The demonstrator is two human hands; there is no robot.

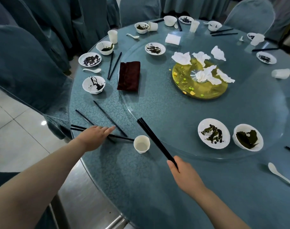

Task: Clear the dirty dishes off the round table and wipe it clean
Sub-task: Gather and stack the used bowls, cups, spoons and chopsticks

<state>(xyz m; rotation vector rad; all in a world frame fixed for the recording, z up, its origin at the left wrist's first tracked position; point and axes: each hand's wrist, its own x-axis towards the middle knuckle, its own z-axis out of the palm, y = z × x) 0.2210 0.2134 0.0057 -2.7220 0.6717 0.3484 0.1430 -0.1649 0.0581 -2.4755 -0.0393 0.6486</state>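
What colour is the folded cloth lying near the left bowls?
Dark red, almost maroon: the folded cloth shows clearly in the head view.

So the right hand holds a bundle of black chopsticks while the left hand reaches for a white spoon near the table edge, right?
Not quite. In the head view the left hand reaches for loose black chopsticks lying near the table edge, not a white spoon. The rest stands: the right hand holds a bundle of black chopsticks.
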